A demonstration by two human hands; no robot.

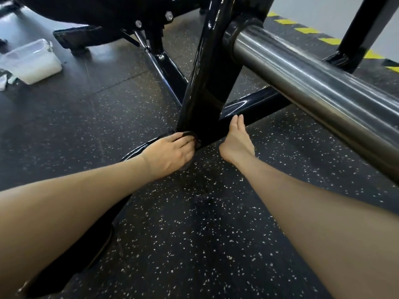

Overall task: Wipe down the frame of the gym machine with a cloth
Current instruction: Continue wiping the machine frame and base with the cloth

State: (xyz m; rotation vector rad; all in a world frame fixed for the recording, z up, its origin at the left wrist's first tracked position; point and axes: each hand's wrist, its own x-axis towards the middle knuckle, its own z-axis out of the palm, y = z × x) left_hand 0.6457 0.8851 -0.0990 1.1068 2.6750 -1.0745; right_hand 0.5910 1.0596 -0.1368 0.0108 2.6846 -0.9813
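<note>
Left hand pressed a dark, crumpled cloth against the glossy black steel frame upright, fingers curled over it, scrubbing the base joint; right hand, at three o'clock, lay flat and empty against the crossbar, probably bracing.

Even indoor light, fairly bright, falls from above. Glare streaks run along the steel bar and the glossy black frame post. Soft shadows lie on the speckled floor. Wide-angle bending curves the edges; the picture is slightly soft.

Bare forearms and hands (sleeveless)
</note>
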